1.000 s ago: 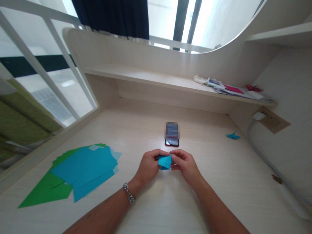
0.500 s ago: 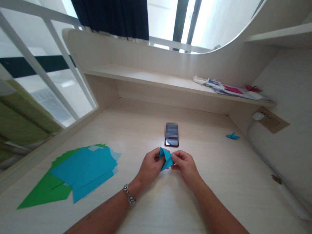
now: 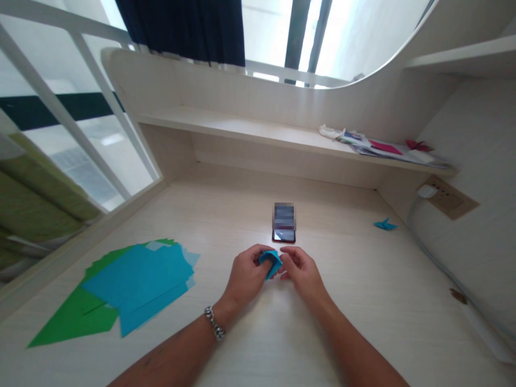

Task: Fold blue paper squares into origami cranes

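Observation:
My left hand [image 3: 250, 271] is closed on a small piece of folded blue paper [image 3: 272, 259], its thumb pushed into the opening between the folds. My right hand [image 3: 300, 269] has its thumb and fingertips pinched at the right edge of that paper; part of their contact is hidden. A phone [image 3: 284, 235] lies just beyond both hands, its upper part blurred out. To the left is a stack of blue paper sheets [image 3: 141, 279], overlapping green paper sheets [image 3: 68, 317]. A small folded blue paper figure [image 3: 385, 224] rests far to the right.
Papers [image 3: 387, 149] and a red folded paper piece [image 3: 419, 145] lie on the raised shelf [image 3: 242, 128] at the back. A cable [image 3: 431, 258] runs from a wall socket [image 3: 451, 199] along the right side. White railings [image 3: 92, 97] stand at the left.
The folded blue paper has turned and its top point has tipped down, so it looks more compact with its opening showing. Both hands have shifted slightly to the left.

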A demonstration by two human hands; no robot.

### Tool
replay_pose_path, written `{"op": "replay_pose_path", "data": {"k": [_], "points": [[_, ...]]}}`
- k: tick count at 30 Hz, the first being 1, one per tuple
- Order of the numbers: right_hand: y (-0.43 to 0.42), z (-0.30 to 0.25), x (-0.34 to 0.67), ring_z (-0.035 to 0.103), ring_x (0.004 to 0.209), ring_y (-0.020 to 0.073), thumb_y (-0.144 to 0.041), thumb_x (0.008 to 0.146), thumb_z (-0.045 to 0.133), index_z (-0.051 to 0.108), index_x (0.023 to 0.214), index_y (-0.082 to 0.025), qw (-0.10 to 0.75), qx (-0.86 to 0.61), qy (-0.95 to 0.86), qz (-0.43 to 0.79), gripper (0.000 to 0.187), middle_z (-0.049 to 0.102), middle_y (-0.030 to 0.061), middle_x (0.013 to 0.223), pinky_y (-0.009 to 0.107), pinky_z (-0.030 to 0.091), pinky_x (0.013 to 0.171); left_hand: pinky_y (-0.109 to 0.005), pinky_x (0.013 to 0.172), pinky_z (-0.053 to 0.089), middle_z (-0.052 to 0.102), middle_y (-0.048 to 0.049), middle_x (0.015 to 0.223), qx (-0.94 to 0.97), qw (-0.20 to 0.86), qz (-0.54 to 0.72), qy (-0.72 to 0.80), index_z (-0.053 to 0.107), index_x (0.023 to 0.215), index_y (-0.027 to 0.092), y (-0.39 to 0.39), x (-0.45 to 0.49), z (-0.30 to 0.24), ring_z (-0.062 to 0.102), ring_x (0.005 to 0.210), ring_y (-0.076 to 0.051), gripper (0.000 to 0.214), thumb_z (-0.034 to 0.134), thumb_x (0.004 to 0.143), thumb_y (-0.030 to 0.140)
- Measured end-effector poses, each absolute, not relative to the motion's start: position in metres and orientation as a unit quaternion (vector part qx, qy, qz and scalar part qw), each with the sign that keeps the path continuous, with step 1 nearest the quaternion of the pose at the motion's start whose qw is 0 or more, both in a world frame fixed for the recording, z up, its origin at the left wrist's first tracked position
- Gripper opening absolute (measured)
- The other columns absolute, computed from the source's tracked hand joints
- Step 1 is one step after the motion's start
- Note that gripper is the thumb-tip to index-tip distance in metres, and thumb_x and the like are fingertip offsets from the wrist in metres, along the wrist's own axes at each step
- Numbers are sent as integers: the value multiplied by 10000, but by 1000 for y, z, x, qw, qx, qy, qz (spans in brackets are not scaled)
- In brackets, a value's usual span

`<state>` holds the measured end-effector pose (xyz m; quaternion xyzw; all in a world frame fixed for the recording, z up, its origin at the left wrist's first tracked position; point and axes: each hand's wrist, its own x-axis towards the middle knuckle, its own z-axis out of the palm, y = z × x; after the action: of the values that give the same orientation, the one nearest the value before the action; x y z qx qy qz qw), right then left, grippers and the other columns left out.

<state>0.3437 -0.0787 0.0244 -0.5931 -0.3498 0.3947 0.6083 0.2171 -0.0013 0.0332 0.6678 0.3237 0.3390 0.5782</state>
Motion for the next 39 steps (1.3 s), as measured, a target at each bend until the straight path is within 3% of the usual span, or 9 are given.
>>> {"op": "replay_pose_path", "data": {"k": [3,6,10,14,23,33,39], "points": [[-82,28,339,656,765,202,-344,685,738,625,1032,-178,582,-618,-402,343,401,689,71,920,302,534,660,-266,638,517,696,-38,817,703,518,353,336,672,900,176,1,215,30,642,722,-172,170,578,759,166],[-84,30,337,655,805,209,-256,761,642,675,968,-180,554,-650,-437,282,222,705,63,912,313,528,714,-265,677,519,698,-36,863,709,518,355,321,665,943,179,2,215,27,646,773,-177,237,577,731,125],[-85,30,338,662,798,204,-187,805,535,707,969,-197,538,-663,-460,241,237,720,45,912,312,526,714,-270,715,525,697,-51,980,708,542,336,305,639,1099,188,1,217,24,649,818,-175,388,548,734,92],[-85,30,338,659,832,215,-197,798,552,723,980,-213,538,-664,-465,230,251,720,49,959,323,522,738,-278,787,510,706,-43,962,707,538,338,310,688,983,182,3,219,24,644,865,-177,324,561,710,60],[-79,26,349,656,759,208,-434,784,623,720,951,-158,607,-556,-308,477,337,706,92,854,265,500,571,-285,720,524,720,-78,905,638,602,327,351,697,934,135,6,221,30,654,793,-187,203,635,748,187],[-82,25,353,648,763,188,-417,719,713,718,940,-174,607,-539,-296,503,328,711,80,853,252,491,599,-291,711,524,724,-88,893,651,608,319,324,707,921,131,6,219,30,656,803,-204,214,655,766,269],[-81,24,354,650,748,188,-400,691,742,713,952,-169,596,-554,-306,495,349,713,80,862,266,497,606,-303,732,533,726,-88,909,660,602,319,317,700,945,134,5,219,29,668,814,-209,222,668,744,221]]}}
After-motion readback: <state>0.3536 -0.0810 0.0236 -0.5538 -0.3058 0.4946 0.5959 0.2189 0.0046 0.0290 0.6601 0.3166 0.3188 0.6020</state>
